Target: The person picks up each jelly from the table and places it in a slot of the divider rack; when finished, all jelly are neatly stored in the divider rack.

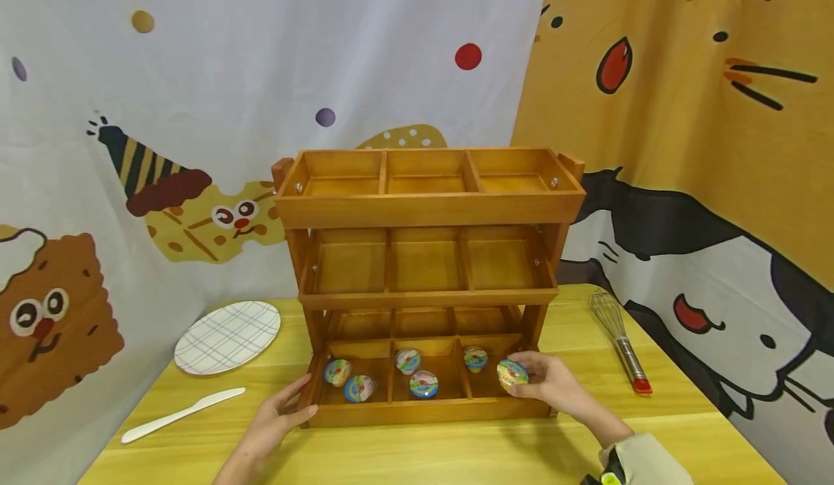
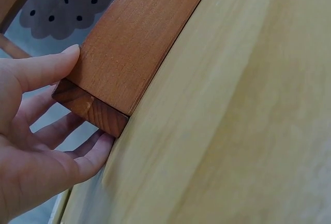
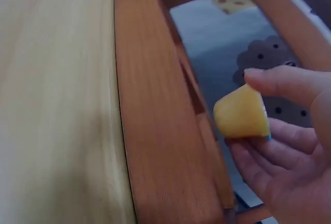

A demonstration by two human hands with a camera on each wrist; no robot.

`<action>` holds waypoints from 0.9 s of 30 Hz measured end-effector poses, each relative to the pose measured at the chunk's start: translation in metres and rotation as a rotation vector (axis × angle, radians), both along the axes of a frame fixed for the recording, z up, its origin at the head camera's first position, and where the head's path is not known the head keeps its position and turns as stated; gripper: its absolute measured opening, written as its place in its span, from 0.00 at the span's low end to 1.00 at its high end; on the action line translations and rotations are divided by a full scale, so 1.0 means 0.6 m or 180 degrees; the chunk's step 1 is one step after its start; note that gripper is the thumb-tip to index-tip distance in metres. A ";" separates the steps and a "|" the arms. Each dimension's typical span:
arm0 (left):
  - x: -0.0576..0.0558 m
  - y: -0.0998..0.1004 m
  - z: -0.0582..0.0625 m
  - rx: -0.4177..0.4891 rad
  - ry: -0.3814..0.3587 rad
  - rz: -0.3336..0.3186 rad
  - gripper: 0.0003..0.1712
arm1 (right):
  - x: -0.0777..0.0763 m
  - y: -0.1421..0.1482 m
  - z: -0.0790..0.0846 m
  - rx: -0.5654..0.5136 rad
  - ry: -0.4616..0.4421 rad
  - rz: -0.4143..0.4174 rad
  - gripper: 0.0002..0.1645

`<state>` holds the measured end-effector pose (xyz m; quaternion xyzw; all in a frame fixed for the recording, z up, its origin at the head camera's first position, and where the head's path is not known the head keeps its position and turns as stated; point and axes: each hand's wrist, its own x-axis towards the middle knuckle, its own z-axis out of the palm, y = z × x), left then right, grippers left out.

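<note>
A three-tier wooden rack stands on the table, each tier split into compartments. My left hand grips the left end of its bottom tray, the thumb on the front board and the fingers round the end. Between thumb and fingers, my right hand holds a small yellow jelly cup with a printed lid, over the bottom tray's right compartment. Another jelly cup lies in that compartment. Two cups are in the left compartment and two in the middle one.
A white plate with a grid pattern and a white knife lie left of the rack. To the right is a whisk with a red handle end. Cartoon-printed cloth hangs behind the table.
</note>
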<state>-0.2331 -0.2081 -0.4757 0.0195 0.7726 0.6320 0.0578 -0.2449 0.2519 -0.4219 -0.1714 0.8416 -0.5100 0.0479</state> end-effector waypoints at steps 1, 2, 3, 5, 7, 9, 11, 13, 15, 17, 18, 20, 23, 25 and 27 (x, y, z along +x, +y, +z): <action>0.001 0.000 0.001 -0.0016 0.0009 0.0000 0.38 | -0.010 -0.003 -0.001 0.0081 0.0002 -0.0077 0.33; 0.001 0.001 0.002 -0.0028 0.0014 0.0006 0.38 | -0.019 -0.006 -0.004 0.0178 0.0015 -0.0142 0.33; 0.003 0.002 0.003 -0.0032 0.0012 0.0020 0.38 | -0.027 -0.010 -0.008 0.0287 0.0034 -0.0194 0.33; 0.005 0.005 0.005 -0.0028 0.0002 0.0044 0.38 | -0.039 -0.017 -0.016 0.0488 0.0077 -0.0270 0.32; 0.007 0.007 0.005 -0.0041 -0.0004 0.0047 0.38 | -0.046 -0.022 -0.025 0.0655 0.0107 -0.0358 0.31; 0.007 0.009 0.004 -0.0035 -0.0028 0.0054 0.38 | -0.048 -0.026 -0.032 0.0789 0.0121 -0.0489 0.30; 0.007 0.009 0.001 -0.0042 -0.0038 0.0041 0.38 | -0.048 -0.029 -0.038 0.0823 0.0074 -0.0627 0.29; 0.006 0.008 -0.003 -0.0056 -0.0037 0.0038 0.38 | -0.047 -0.033 -0.040 0.0861 0.0047 -0.0766 0.29; 0.005 0.006 -0.005 -0.0053 -0.0043 0.0038 0.38 | -0.047 -0.037 -0.039 0.0876 0.0025 -0.0872 0.29; 0.003 0.005 -0.006 -0.0035 -0.0040 0.0044 0.38 | -0.047 -0.040 -0.037 0.0930 0.0047 -0.0944 0.29; 0.003 0.005 -0.006 -0.0022 -0.0044 0.0045 0.38 | -0.046 -0.040 -0.036 0.0955 0.0057 -0.0959 0.29; 0.003 0.006 -0.004 -0.0022 -0.0036 0.0041 0.38 | -0.047 -0.040 -0.034 0.0973 0.0055 -0.0945 0.29; 0.005 0.007 -0.001 -0.0027 -0.0026 0.0028 0.37 | -0.046 -0.037 -0.034 0.1006 0.0142 -0.0826 0.30; 0.005 0.005 -0.002 -0.0036 -0.0011 0.0000 0.38 | -0.043 -0.036 -0.034 0.1019 0.0253 -0.0792 0.31; 0.002 -0.001 -0.007 -0.0013 0.0025 -0.0072 0.37 | -0.038 -0.033 -0.033 0.1047 0.0417 -0.0775 0.32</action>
